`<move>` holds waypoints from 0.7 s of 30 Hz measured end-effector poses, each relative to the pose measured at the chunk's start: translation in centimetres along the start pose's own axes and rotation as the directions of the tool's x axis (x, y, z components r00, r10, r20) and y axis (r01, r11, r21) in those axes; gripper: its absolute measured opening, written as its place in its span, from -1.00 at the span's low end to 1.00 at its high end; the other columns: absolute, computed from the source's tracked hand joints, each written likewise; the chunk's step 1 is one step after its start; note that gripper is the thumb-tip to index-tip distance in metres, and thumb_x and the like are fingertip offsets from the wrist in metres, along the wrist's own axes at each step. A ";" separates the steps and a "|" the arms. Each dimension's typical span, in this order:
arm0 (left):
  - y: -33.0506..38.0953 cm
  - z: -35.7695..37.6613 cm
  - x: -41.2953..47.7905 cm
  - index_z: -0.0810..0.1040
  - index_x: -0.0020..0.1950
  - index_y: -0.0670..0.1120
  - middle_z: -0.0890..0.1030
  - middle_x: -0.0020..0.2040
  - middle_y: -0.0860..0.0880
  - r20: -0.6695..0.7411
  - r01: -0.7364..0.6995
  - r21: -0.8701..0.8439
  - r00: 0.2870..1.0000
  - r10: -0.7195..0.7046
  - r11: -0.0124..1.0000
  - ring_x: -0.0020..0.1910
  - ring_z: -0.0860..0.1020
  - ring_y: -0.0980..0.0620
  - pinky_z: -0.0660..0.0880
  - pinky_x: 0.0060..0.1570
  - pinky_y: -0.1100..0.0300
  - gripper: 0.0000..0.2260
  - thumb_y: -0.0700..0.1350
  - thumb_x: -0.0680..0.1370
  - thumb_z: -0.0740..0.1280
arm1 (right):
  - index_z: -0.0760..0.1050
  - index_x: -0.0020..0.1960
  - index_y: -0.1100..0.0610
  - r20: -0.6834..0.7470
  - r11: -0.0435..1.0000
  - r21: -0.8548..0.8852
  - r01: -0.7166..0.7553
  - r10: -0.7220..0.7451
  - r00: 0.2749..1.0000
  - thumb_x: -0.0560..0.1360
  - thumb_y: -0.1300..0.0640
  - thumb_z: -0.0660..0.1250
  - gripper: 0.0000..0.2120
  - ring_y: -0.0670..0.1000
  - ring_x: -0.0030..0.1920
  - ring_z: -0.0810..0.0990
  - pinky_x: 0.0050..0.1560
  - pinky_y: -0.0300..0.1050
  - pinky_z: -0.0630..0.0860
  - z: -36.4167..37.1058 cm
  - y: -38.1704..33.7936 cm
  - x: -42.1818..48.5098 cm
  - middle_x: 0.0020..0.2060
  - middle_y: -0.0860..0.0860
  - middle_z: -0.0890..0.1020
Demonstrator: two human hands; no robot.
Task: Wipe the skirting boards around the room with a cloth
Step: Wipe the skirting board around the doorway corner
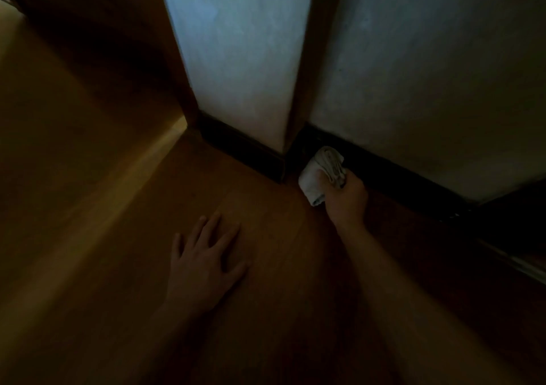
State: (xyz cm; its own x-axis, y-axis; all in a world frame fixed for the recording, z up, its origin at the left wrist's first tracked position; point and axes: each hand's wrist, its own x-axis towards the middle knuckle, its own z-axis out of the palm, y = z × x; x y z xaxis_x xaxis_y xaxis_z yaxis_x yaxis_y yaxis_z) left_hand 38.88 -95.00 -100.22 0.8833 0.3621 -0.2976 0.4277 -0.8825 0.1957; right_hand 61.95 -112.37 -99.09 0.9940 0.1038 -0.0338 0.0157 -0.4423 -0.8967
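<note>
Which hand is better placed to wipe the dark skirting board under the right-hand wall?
Right. The right hand grips the cloth, which is at the skirting board by the corner. The left hand lies flat on the floor, away from the board, holding nothing.

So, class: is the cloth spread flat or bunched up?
Bunched up: the cloth is a folded wad, layered edges showing, held by the right hand at the skirting board.

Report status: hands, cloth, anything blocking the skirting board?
Left hand flat on the floor. Right hand grips the bunched cloth, against the skirting board by the inside corner. Nothing seen in the way; light is dim.
</note>
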 end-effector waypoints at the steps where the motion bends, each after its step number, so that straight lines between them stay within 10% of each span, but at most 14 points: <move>1: 0.2 0.2 0.1 -0.22 0.54 0.40 -0.31 0.61 0.16 -0.008 -0.006 -0.007 1.000 0.006 1.000 0.59 -0.30 0.06 -0.21 0.54 -0.24 -0.27 0.59 0.40 -0.21 | 0.60 0.02 0.17 -0.045 1.000 -0.023 0.017 -0.018 0.999 0.51 0.07 0.44 -0.82 -0.02 -0.06 0.63 -0.15 -0.32 0.46 0.0 -0.1 0.3 -0.16 -0.07 0.60; 21: 0.7 0.7 0.4 -0.23 0.53 0.44 -0.25 0.63 0.14 -0.068 0.006 -0.030 0.998 -0.008 1.000 0.60 -0.26 0.05 -0.17 0.53 -0.28 -0.28 0.59 0.39 -0.22 | 0.60 -0.11 0.24 -0.284 0.968 -0.251 -0.014 -0.060 0.957 0.50 -0.05 0.42 -0.68 0.11 -0.15 0.65 -0.25 -0.15 0.46 1.8 -0.6 1.5 -0.17 0.15 0.67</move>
State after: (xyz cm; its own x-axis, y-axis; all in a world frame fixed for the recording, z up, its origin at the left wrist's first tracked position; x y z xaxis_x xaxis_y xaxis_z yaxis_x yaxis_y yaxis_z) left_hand 39.37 -95.67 -100.88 0.8911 0.3885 -0.2347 0.4383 -0.8709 0.2224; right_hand 63.26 -110.34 -99.44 0.9810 -0.1272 0.1463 0.0282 -0.6532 -0.7567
